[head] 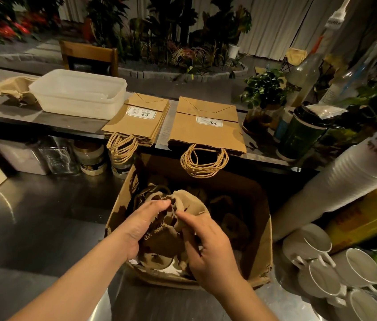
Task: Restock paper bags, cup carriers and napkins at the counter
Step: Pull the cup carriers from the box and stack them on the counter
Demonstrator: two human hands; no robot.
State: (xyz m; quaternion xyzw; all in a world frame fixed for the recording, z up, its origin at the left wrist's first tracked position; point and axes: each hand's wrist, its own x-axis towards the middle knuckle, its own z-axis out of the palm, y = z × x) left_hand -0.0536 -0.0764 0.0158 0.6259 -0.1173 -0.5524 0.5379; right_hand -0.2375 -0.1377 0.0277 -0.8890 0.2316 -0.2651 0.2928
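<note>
Crumpled brown pulp cup carrier [183, 205], fingers of left hand [143, 224] and right hand [208, 242] pinching it

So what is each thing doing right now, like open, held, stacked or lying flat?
Cardboard box: open, on the lower counter.
Cup carrier: held over the box.
Left hand: pinches the carrier.
Right hand: pinches the carrier.
Paper bags: flat, two stacks.
Plastic tub: lidless.
Mugs: lying sideways.
</note>
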